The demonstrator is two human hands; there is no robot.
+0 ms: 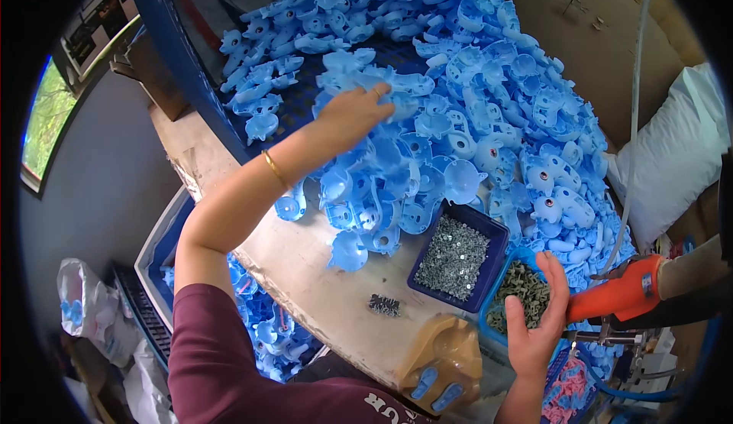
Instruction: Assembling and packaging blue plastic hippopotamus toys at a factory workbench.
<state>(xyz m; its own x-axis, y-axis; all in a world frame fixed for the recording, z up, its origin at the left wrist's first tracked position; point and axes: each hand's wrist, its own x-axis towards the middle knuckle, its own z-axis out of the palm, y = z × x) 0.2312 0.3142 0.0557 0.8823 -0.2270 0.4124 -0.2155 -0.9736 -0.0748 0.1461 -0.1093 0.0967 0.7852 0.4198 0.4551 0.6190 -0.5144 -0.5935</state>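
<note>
My left hand [356, 117] reaches far over a heap of light-blue plastic shells [463, 182], its fingers apart and resting on the upper pieces. Some shells around that hand are smeared by motion, and whether the fingertips hook one is hidden. Close to the front right, my right hand [537, 317] is raised with thumb and fingers spread, holding nothing. Beneath and beside it stands a light-blue tub of small grey-green parts [527, 290]. A dark-blue bin [421, 273] full of small silvery screws adjoins that tub.
A tan moulded fixture [456, 340] with two small blue pieces sits at the table's [305, 283] front edge. Dark screws [384, 305] lie nearby. An orange-red tool [620, 290] hangs at right. A blue crate [172, 42] stands behind, and a white sack [676, 156] leans at right.
</note>
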